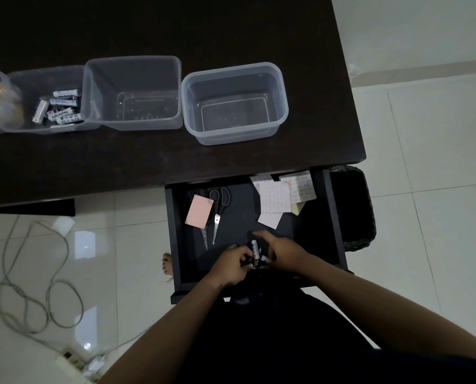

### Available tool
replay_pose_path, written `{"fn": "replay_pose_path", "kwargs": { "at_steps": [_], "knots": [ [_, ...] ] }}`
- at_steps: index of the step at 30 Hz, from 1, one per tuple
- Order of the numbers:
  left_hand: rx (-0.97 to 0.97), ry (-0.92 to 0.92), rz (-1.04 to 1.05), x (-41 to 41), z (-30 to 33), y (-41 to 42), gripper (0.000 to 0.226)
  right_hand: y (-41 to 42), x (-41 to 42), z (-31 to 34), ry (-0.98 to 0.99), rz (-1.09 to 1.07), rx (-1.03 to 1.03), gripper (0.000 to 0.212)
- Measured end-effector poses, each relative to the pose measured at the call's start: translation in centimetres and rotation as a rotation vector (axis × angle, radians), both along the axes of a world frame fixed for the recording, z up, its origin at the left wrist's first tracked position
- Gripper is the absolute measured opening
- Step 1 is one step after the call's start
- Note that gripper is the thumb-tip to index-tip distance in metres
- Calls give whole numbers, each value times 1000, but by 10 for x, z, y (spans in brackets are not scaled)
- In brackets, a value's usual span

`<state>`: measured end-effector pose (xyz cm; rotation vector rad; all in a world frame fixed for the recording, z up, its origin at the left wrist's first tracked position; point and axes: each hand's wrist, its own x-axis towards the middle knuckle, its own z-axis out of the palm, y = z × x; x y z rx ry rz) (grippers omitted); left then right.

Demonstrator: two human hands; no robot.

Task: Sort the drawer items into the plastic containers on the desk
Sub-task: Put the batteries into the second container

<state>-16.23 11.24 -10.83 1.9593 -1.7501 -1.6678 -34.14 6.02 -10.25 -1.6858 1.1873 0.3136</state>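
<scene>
Both hands meet at the drawer's [175,231] six o'clock edge: left hand [232,266] and right hand [282,254] each grasp batteries [256,252], gathering them for the battery container [47,99] at ten o'clock on the counter [175,162].

4 plastic containers [234,102], 2 scissors [218,214], 1 pink pad [199,210].

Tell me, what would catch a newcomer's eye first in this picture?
Probably the two hands, left hand and right hand, meeting over batteries at the front of the open black drawer. Next, the row of clear containers on the dark desk: one already holds batteries, while the rightmost container is empty.
</scene>
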Motion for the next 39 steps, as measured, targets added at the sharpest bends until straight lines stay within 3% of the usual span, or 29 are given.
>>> {"fn": "replay_pose_path", "kwargs": {
  "at_steps": [7,18,21,24,29,33,39],
  "knots": [
    [58,-41,65,0,-5,0,30,-1,7,-1,48,183,-21,28],
    [1,-82,-137,3,-4,-4,17,-3,4,5,37,184,131,38],
    [-46,-60,-192,3,-3,-4,16,-2,5,8,62,97,182,38],
    [-52,-56,-213,1,-1,-7,17,0,9,8,71,22,189,23],
    [27,-81,-222,-1,-1,-7,21,8,10,0,84,-65,71,31],
    [67,-127,-305,-1,-1,-10,23,4,13,-1,37,-210,193,15],
    [134,-83,-290,1,1,-11,23,3,11,2,-43,-321,323,15]
  ]
}}
